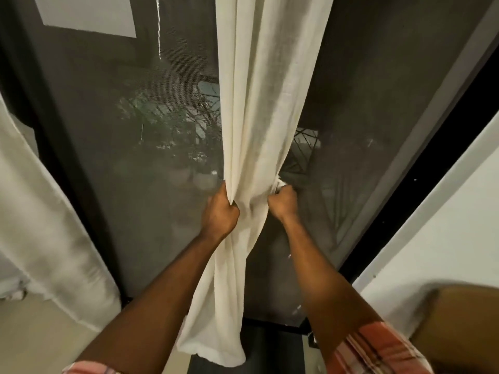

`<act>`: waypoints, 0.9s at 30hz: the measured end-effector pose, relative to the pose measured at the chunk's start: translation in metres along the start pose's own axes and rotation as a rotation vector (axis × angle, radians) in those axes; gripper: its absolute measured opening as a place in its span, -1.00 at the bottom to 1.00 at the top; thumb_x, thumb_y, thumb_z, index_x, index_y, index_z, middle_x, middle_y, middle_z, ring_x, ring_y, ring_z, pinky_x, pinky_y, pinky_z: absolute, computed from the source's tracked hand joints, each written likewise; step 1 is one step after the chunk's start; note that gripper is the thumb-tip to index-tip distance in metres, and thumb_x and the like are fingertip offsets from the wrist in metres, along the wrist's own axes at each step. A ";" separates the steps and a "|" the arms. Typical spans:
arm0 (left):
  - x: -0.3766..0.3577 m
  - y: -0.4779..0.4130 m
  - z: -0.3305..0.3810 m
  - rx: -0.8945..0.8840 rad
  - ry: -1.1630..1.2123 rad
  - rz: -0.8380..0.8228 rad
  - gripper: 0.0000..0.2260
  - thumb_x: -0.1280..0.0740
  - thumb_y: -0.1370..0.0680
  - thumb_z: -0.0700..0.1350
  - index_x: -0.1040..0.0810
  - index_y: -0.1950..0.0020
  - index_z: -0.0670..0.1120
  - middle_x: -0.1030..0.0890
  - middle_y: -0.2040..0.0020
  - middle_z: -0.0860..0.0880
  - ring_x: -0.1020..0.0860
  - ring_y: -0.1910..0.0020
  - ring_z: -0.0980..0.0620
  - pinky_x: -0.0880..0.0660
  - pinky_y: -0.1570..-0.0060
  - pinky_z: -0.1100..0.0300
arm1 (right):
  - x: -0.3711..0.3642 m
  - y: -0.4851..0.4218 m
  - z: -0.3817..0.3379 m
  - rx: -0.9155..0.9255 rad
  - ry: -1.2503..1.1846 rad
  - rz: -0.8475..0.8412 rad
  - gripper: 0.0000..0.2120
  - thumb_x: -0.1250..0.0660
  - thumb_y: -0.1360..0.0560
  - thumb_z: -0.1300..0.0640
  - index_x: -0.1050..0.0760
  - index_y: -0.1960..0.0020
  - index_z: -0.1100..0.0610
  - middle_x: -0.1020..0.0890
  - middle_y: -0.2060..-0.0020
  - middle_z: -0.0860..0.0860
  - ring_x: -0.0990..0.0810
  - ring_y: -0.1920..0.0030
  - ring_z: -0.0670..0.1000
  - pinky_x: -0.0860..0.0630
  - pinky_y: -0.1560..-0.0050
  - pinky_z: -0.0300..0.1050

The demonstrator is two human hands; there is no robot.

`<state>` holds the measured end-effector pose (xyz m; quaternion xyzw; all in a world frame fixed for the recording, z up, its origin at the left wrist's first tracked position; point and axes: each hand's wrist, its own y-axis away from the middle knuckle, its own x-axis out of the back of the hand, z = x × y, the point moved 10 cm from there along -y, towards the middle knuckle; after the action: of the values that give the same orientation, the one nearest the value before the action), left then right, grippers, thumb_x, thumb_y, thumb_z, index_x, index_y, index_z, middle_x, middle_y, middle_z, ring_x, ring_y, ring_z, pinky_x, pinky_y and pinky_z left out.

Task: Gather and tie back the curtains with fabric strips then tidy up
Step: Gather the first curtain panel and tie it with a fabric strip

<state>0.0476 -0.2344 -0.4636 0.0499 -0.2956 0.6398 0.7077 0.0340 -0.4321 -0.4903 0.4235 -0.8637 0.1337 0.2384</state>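
Observation:
A cream curtain (259, 103) hangs in the middle of the head view, bunched into a narrow column in front of a dark screened window. My left hand (220, 211) grips the curtain's left edge at waist height. My right hand (280, 202) is fisted on its right edge, with a small white piece of fabric (279, 183) bunched above the knuckles; whether that is a strip or a curtain fold I cannot tell. Below the hands the curtain falls loose to its hem (216, 352).
A second cream curtain (46, 225) hangs at the far left, down to the floor. The dark window frame (421, 168) runs diagonally on the right beside a white wall (445, 230). A brown cardboard box (459, 325) sits at the lower right.

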 end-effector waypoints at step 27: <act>-0.033 0.030 -0.047 0.153 -0.083 -0.303 -0.62 -0.27 -0.45 -0.06 -0.54 -0.22 -0.20 -0.62 -0.09 -0.25 -0.58 -0.09 -0.27 -0.54 -0.07 -0.07 | -0.082 0.088 0.022 0.020 0.039 -0.326 -0.61 -0.30 -0.50 0.28 -0.40 -0.31 0.26 -0.56 -0.20 0.16 -0.54 -0.20 0.16 -0.45 -0.01 -0.12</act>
<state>0.0359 -0.2371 -0.5270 0.1739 -0.2640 0.5438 0.7774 0.0010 -0.3340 -0.5550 0.5578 -0.7774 0.1100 0.2692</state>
